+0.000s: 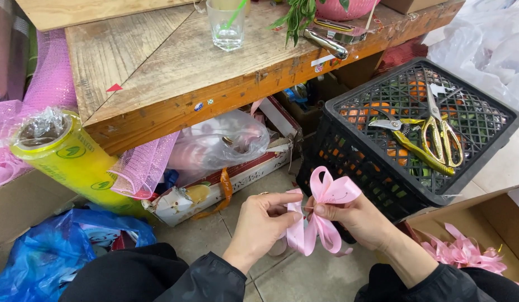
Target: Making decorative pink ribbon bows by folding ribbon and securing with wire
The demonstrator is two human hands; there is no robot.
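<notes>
Both hands meet: the left hand [259, 223] and right hand [357, 219] pinch one pink ribbon bow [322, 215] between fingertips. Just beyond the right, a black crate [377, 173] bears two gold scissors [433, 140]; rightward, a cardboard box [494, 223] holds more bows [463, 253].

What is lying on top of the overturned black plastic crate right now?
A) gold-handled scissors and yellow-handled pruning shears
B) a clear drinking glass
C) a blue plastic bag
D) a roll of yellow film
A: the gold-handled scissors and yellow-handled pruning shears rest on the mesh of the black crate, just beyond the pink ribbon bow held between the left hand and right hand.
</notes>
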